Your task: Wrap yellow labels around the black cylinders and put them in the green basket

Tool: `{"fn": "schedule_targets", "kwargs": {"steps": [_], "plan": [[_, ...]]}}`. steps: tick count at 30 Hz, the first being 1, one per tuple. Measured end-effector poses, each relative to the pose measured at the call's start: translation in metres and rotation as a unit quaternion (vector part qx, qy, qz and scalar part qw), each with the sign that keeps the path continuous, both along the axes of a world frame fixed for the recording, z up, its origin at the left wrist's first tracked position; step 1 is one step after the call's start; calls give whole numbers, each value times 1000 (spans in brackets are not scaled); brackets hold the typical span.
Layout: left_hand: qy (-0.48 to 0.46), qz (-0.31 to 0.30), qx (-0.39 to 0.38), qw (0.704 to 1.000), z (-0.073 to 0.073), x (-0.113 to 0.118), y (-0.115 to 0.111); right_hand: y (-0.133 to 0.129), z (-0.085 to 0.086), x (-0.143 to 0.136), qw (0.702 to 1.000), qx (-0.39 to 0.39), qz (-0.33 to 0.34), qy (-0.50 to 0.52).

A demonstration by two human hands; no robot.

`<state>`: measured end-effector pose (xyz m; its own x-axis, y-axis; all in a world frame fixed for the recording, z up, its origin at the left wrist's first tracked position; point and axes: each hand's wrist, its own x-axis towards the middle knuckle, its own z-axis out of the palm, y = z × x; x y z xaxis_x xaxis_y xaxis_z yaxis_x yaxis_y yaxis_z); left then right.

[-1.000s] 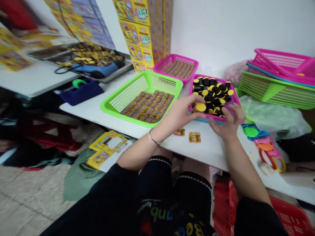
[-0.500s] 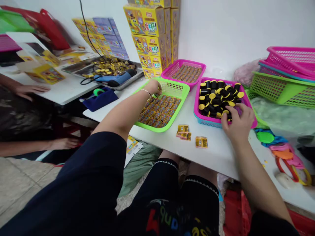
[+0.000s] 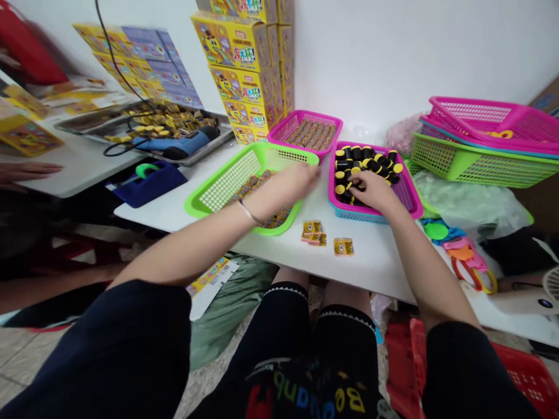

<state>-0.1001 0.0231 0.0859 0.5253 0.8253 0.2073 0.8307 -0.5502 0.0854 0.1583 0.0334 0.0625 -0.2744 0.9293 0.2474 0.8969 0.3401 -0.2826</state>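
Holds the left hand (image 3: 300,180) over the rim of the green basket (image 3: 207,185), with fingers too blurred to call apart or together. Has the right hand (image 3: 374,191) in the magenta basket (image 3: 410,195), with curled fingers at yellow-capped black tubs (image 3: 367,162); cannot tell whether clamped.

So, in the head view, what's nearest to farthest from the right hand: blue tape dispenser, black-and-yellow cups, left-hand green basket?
1. Black-and-yellow cups: right at the right hand.
2. Green basket: to its left.
3. Blue tape dispenser: farther left.
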Motion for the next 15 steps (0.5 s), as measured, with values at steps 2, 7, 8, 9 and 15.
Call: {"fn": "schedule_targets", "kwargs": {"steps": [2,7,8,9,15], "plan": [[36,-135,25,990,-19,30,-57,16,3,-23,989,-40,23,-137],[111,-203,25,973,-73,72,-127,29,0,-57,979,-65,-22,-189],[120,-202,20,972,-80,74,-127,27,2,-56,979,-62,-27,-193],[124,-208,13,970,-86,74,-125,23,5,-52,980,-56,-33,-191],[132,-229,25,964,-94,70,-122,-15,12,1,986,130,-108,5]]}}
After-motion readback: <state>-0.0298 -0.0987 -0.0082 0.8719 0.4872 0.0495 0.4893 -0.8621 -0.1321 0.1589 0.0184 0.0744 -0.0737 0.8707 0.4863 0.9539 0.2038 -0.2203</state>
